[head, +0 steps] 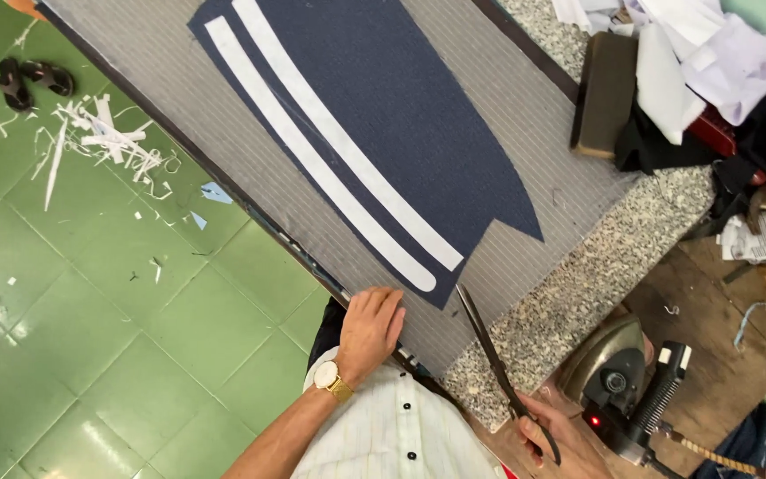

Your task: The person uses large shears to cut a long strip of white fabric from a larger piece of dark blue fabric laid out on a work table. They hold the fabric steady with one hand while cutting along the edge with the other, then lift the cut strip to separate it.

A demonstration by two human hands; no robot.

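Left hand flat, fingers released, at near edge of grey pad on counter. Right hand grasps scissors, tips at navy fabric corner; iron close right.

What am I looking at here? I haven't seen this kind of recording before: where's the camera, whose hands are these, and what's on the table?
One camera sits on a person's head and looks down, so the hands at the bottom edge are their own. The left hand, with a wristwatch, rests flat on the grey padded board. The right hand grips long scissors, blades closed, tip pointing at a dark blue fabric piece that carries two white strips. A clothes iron stands to the right. Paper scraps litter the green tiled floor.
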